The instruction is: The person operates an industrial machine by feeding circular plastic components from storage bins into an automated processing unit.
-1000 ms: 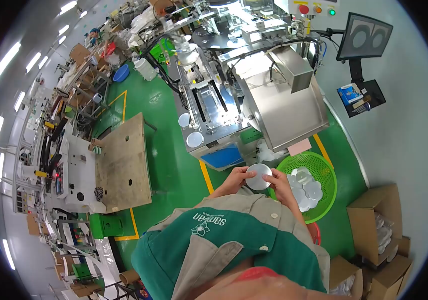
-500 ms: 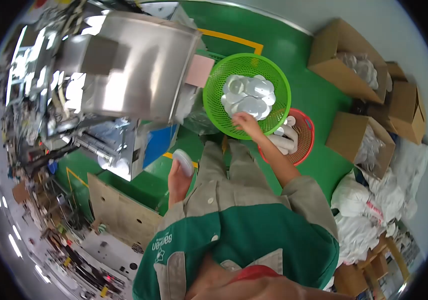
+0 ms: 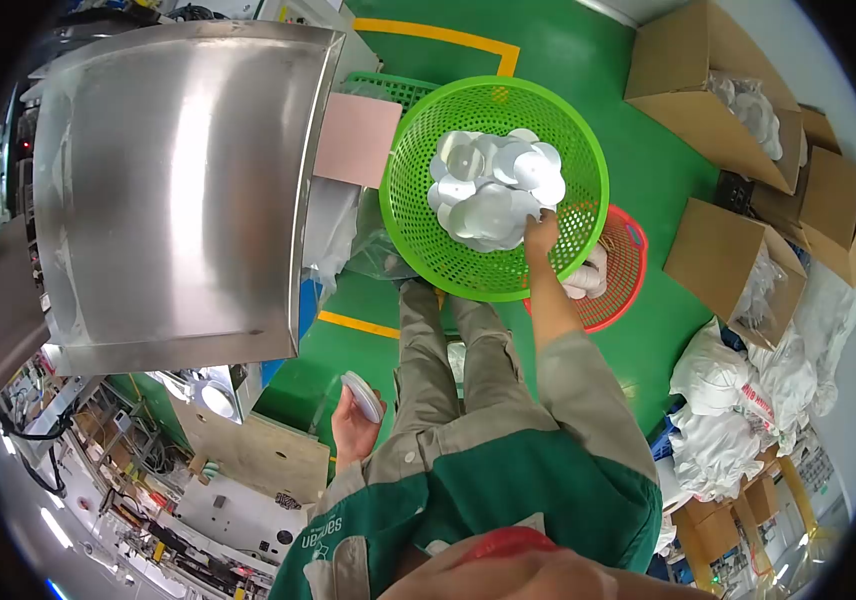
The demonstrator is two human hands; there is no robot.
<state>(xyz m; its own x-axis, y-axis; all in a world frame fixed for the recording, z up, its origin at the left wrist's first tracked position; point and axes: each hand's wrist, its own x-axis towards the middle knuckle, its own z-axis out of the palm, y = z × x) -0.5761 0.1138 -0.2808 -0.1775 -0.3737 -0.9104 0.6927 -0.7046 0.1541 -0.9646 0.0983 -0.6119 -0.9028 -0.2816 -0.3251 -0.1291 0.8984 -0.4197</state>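
My left hand point(image 3: 355, 428) is closed around a small stack of round whitish discs point(image 3: 364, 397), held low beside my left leg. My right hand point(image 3: 541, 233) reaches into a green perforated basket point(image 3: 596, 150). Its fingers are bent at the right edge of a heap of shiny, flat round discs point(image 3: 488, 215), and they seem to pinch the rim of one. The heap lies loosely overlapped in the middle of the basket.
A red basket point(image 3: 633, 275) with white pieces stands partly under the green one. A large stainless steel box point(image 3: 178, 190) is at the left, with a pink sheet point(image 3: 356, 140) beside it. Cardboard boxes point(image 3: 713, 255) and white sacks point(image 3: 718, 450) line the right.
My right hand has moved right across the heap to its right edge. My left hand still holds its stack. The view has shifted, and the steel box now looks larger.
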